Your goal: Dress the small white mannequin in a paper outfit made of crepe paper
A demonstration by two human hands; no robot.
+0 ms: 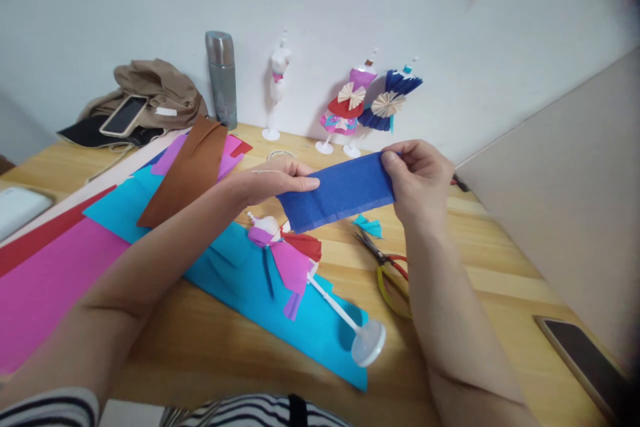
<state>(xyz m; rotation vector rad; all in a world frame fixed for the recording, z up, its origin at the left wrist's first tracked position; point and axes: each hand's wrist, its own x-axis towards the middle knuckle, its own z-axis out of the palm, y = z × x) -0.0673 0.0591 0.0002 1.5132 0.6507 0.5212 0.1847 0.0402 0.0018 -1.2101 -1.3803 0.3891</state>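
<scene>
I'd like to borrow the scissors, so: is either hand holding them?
No, the scissors lie on the table, while the left hand and right hand hold the blue strip.

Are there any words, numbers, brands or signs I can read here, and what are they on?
None can be read.
Bottle: faint marks low down, too blurred to read.
White patch on the tan cloth: no letters I can make out.
Blue strip: no writing shows.
</scene>
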